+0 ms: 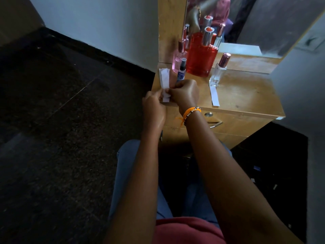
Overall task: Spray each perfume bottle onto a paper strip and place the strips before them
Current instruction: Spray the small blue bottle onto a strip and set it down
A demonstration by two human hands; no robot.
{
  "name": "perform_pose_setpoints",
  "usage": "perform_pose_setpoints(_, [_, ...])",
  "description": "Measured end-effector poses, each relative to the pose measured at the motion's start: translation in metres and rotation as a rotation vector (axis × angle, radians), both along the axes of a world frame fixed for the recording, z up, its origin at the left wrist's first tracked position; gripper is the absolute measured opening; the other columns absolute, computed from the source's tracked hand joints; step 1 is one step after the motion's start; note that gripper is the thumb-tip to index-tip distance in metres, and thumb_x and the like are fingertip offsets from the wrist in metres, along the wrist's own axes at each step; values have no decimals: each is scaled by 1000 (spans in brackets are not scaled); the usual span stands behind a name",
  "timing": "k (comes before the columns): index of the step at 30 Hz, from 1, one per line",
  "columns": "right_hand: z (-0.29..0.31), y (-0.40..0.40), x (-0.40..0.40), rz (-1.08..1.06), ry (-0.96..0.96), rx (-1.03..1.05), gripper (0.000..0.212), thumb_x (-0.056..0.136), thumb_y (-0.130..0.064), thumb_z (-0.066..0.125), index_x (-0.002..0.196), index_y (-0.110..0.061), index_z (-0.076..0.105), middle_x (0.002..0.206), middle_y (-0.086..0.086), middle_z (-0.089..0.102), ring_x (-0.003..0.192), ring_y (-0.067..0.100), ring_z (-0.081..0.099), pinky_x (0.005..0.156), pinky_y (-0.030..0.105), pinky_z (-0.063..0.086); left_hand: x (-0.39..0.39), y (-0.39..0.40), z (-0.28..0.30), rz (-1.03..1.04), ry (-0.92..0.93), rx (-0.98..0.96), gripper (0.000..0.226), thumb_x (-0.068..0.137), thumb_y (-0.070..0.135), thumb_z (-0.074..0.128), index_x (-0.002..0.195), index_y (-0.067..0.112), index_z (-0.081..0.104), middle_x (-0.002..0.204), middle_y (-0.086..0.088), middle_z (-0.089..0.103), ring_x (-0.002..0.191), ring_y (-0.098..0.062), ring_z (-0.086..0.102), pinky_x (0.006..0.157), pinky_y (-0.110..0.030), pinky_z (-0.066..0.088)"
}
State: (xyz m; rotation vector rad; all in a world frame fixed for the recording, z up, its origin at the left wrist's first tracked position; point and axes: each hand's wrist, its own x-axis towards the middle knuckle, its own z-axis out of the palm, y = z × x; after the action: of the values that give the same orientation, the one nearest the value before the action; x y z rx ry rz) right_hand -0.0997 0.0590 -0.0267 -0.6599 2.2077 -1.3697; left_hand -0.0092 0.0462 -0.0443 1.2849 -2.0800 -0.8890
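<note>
Both hands meet over the left front part of the wooden dresser top (246,92). My left hand (153,106) and my right hand (184,93) pinch a small bunch of white paper strips (165,79), which stick up between them. Behind them stand a pink bottle (177,60), a small blue spray bottle (182,69), a big red bottle (200,55) with a silver cap, and a clear bottle (218,71) with a rose-gold cap. One white strip (214,95) lies flat in front of the clear bottle.
A mirror (246,23) stands behind the bottles and repeats them. A drawer with a lock and metal handle (215,124) sits under the top. Dark floor lies to the left, a white wall to the right.
</note>
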Motion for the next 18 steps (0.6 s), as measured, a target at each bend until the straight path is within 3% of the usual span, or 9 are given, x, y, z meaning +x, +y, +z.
perform_pose_setpoints(5, [1,-4,-3,-17,-12,30,15,69,-12,80,78,-5,71,88,19,73,84,34,71,76,49,59,0,0,-2,-6,-1,4,42,94,3,40,134,14,46,130,-14,47,120,-24,47,99,-34,43])
perform_pose_setpoints(13, [8,-3,-6,2,18,15,14,73,-11,76,83,-4,68,95,21,71,91,37,68,81,50,57,-2,1,-4,-11,-27,6,42,93,6,45,134,13,44,136,-12,42,121,-22,45,96,-26,40])
perform_pose_setpoints(18, [12,21,-1,63,142,-72,7,79,-16,74,79,-10,69,81,7,70,77,19,65,72,36,55,0,-1,-2,-2,38,74,42,92,2,45,132,13,47,133,-10,44,121,-21,47,101,-35,43])
